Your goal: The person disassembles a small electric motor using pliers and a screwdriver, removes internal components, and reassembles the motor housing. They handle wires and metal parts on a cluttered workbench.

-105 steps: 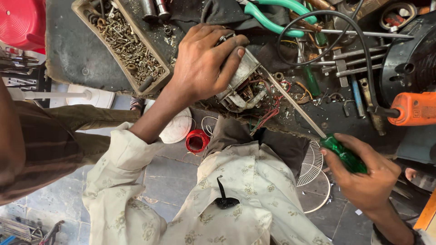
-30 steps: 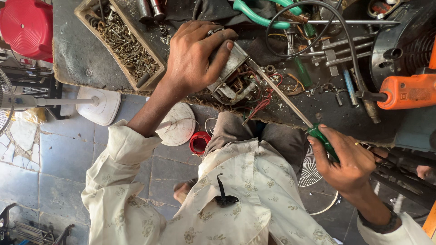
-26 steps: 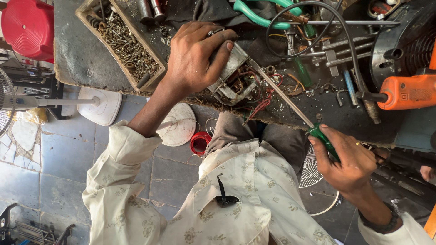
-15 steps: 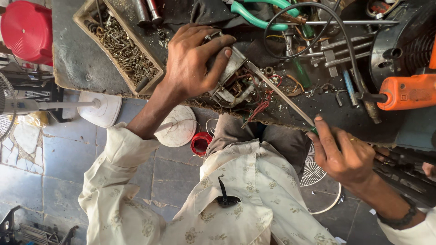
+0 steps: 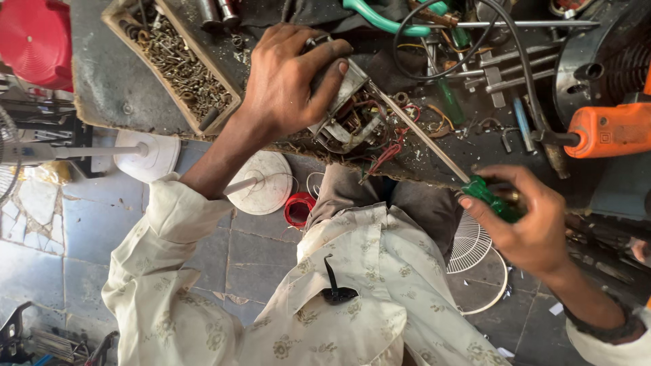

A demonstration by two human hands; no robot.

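Observation:
My left hand [image 5: 288, 78] presses down on a small electric motor [image 5: 342, 115] with bare copper windings and red wires, at the front edge of a dirty workbench [image 5: 115, 88]. My right hand [image 5: 529, 220] grips the green handle of a long screwdriver [image 5: 434, 149]. Its metal shaft runs up and left, and the tip reaches the motor's upper right side.
A wooden tray of screws and nuts [image 5: 180, 64] lies at the back left. An orange power tool [image 5: 610, 129], green pliers [image 5: 386, 17], spanners and a black cable clutter the right. Below on the tiled floor stand white fan bases [image 5: 268, 183], a red wire spool [image 5: 298, 209] and a fan grille [image 5: 471, 247].
My right hand has slid the screwdriver handle slightly up and right, turning it in the fingers. My left hand has stayed on the motor.

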